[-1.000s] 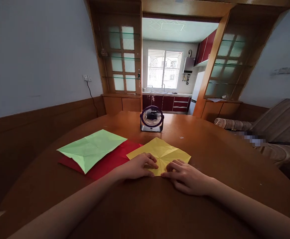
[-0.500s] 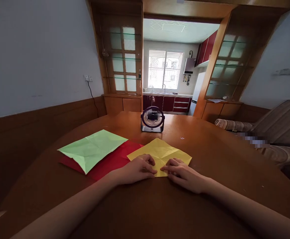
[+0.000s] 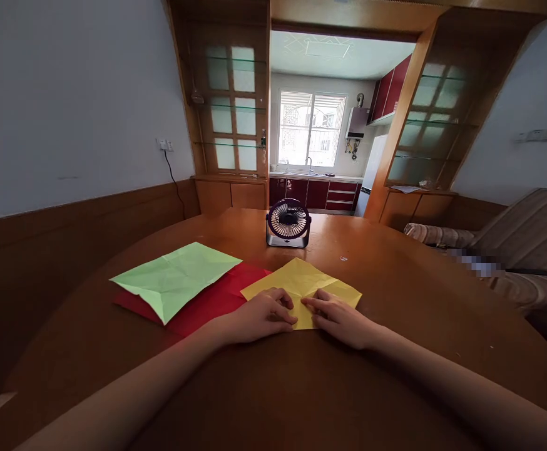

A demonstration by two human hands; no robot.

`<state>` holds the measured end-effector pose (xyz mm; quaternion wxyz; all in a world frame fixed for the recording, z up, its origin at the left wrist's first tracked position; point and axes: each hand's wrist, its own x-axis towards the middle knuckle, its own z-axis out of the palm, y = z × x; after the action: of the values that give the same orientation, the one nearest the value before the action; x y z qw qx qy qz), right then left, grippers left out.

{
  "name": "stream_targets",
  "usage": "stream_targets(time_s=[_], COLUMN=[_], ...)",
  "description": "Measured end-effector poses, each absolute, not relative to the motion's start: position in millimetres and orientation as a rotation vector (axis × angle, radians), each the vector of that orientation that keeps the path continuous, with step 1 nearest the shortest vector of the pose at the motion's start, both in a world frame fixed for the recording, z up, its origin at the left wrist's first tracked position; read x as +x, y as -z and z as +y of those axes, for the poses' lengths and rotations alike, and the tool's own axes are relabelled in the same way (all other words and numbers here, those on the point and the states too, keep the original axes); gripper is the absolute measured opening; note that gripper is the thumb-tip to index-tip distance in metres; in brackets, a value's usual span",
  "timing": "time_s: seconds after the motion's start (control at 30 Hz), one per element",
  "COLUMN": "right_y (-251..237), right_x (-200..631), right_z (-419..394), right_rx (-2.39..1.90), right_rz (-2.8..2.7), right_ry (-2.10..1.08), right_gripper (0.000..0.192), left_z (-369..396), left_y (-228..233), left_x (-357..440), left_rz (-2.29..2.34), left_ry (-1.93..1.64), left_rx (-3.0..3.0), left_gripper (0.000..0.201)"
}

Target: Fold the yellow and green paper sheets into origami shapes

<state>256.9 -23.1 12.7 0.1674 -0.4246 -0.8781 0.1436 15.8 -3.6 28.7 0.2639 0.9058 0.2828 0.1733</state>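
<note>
A creased yellow paper sheet (image 3: 301, 280) lies flat on the round wooden table (image 3: 395, 294) in front of me. My left hand (image 3: 261, 315) rests on its near left part, fingers curled and pressing the paper down. My right hand (image 3: 337, 318) lies on its near right part, fingertips pointing left and nearly meeting the left hand's fingers at the near corner. Both hands press on the sheet; neither lifts it.
A light green sheet (image 3: 174, 279) lies over a red sheet (image 3: 217, 294) to the left. A small dark desk fan (image 3: 288, 223) stands behind the papers. A striped sofa (image 3: 512, 250) sits at the right, a wood-panelled wall at the left.
My right hand has slid left and slightly away along the yellow sheet's near part, closing toward my left hand. The left hand has stayed almost still.
</note>
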Motion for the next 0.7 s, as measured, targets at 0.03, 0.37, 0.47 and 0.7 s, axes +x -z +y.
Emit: stream_targets(time_s=[0.03,0.37,0.47,0.7], right_y=[-13.1,-10.7,-10.8,-11.7], right_x=[257.6,266.9,267.6,273.5], right_z=[-24.3,-46.0,-45.7,-39.5], right_rx=[-1.195,-0.985,-0.879,-0.835], right_rz=[-2.496,-2.53,-2.612,-2.675], right_ry=[-0.424,-0.161,-0.1,-0.065], right_gripper=[0.039,0.041,0.039,0.034], left_z=[-3.3,-2.7,-3.9,-2.5], left_y=[-28.4,-20.3,-18.1,-19.2], left_x=[15.9,16.0,15.8,15.8], left_rz=[0.765,0.795,0.831,0.799], left_ry=[-0.465,-0.533,-0.57,-0.537], left_rx=[2.457,2.461,2.467,2.568], left_gripper=[0.019,0.017,0.015,0.011])
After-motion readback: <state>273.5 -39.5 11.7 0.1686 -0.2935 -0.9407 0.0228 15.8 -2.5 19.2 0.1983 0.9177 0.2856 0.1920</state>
